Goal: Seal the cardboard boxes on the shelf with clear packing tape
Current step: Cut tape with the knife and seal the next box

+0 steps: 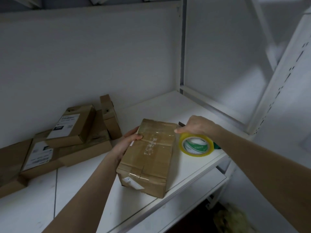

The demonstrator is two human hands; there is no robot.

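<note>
Box (151, 155) lies flat near the front of the white shelf (193, 174), with glossy tape already across its top face. Left hand (127, 140) grips the box's far-left edge, fingers curled round it. Right hand (196, 125) is curled over the tape roll (196, 145), which sits just beside the box's right side; its thumb reaches to the far-right corner.

Judgement: a strip is being laid across the far end. To do it well:
- Brace the box firmly with the left hand.
- Hold the strip taut and low.
- Press it flat before wrapping over the edge, since slack would wrinkle.

Other boxes (70, 126) are stacked at the left, apart from this one.
</note>
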